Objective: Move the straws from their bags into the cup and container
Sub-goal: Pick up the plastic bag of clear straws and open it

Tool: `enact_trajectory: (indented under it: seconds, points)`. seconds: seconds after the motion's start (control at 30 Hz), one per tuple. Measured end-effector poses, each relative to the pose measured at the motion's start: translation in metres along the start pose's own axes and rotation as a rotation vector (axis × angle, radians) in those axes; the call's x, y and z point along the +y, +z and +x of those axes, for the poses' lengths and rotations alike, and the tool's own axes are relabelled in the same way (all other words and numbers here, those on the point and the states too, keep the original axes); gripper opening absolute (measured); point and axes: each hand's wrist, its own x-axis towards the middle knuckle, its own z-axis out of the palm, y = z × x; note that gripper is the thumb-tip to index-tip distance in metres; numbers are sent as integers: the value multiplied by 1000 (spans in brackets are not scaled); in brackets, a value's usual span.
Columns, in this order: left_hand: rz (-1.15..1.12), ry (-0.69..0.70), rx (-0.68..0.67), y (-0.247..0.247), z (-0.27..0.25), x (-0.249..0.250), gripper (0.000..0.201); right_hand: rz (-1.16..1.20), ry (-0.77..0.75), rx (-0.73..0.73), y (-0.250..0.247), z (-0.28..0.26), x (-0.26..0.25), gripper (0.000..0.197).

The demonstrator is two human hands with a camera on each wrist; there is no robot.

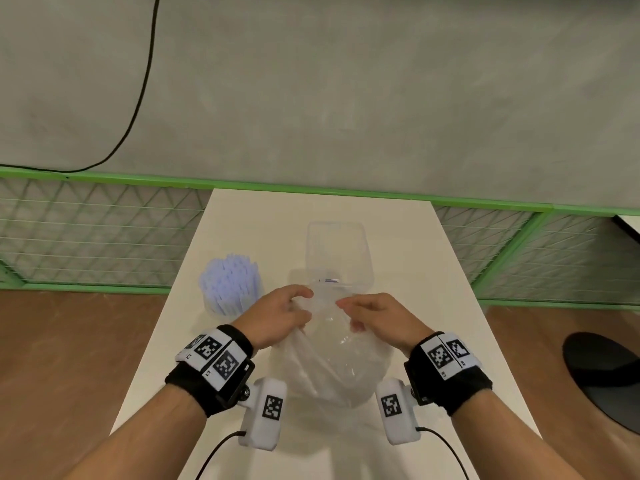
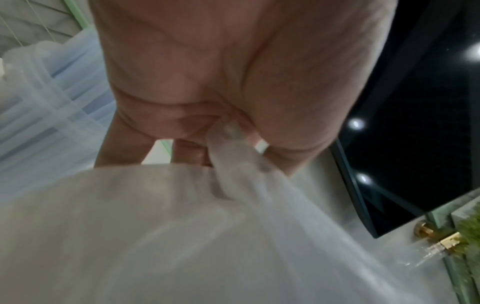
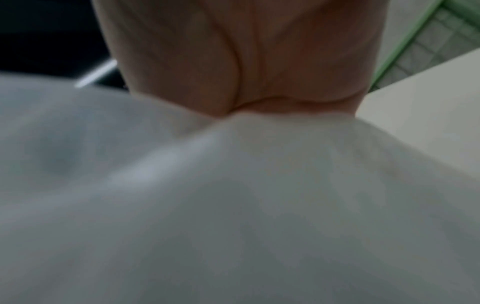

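A clear plastic bag (image 1: 329, 355) stands on the white table (image 1: 450, 306) in front of me. My left hand (image 1: 282, 311) pinches the bag's top edge on the left, and my right hand (image 1: 369, 315) pinches it on the right. The left wrist view shows bunched bag plastic (image 2: 233, 156) held between the left hand's fingers. Blurred bag plastic (image 3: 233, 185) fills the right wrist view below the palm. A clear rectangular container (image 1: 337, 251) stands just behind the bag. To the left, a cup (image 1: 230, 287) is full of white and blue wrapped straws. I cannot make out what the bag holds.
A green wire fence (image 1: 97, 233) runs behind the table, with a grey wall and a black cable (image 1: 145, 81) above it. A black round object (image 1: 606, 372) lies on the brown floor at the right. Wrist camera units hang under both wrists.
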Motion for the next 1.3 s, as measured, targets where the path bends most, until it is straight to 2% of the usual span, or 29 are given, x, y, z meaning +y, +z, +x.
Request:
enact_trajectory:
  seconds: [0.1, 0.3, 0.47, 0.53, 0.6, 0.67, 0.73, 0.83, 0.87, 0.93, 1.03, 1.13, 1.27, 1.3]
  points:
    - [0, 8, 5, -2, 5, -8, 24, 67, 38, -35, 1, 2, 9, 19]
    - [133, -39, -13, -1, 14, -12, 38, 96, 160, -87, -3, 9, 21, 14]
    - [235, -124, -80, 2, 19, -10, 39, 92, 245, -77, -1, 19, 21, 32]
    - [217, -194, -129, 3, 21, -9, 37, 117, 270, -99, -1, 22, 24, 27]
    - [191, -269, -172, 2, 18, -7, 25, 81, 263, -116, -3, 24, 28, 23]
    - [205, -307, -208, 1, 16, -6, 26, 29, 252, -151, -5, 25, 31, 13]
    - [192, -329, -238, -2, 14, -6, 29, -25, 193, -152, -7, 23, 32, 10]
    - [117, -360, -293, -9, 11, -10, 34, -142, -120, -4, -15, 10, 24, 28]
    - [87, -351, -305, -10, 10, -11, 36, -100, -217, -17, -18, 3, 21, 34]
    - [25, -326, -310, -13, 8, -14, 41, -38, -249, -127, -25, -12, 19, 55]
    - [-28, -253, -288, -16, 9, -21, 53, -217, -199, -278, -34, -27, 27, 76]
    - [-110, -143, -242, -17, 8, -31, 45, -275, -215, -268, -38, -28, 39, 73]
    - [-250, -68, -182, -14, -1, -41, 31, -88, -244, -145, -41, -21, 45, 51]
    - [-332, -82, -176, -14, -3, -45, 21, -46, -239, -137, -41, -20, 45, 47]
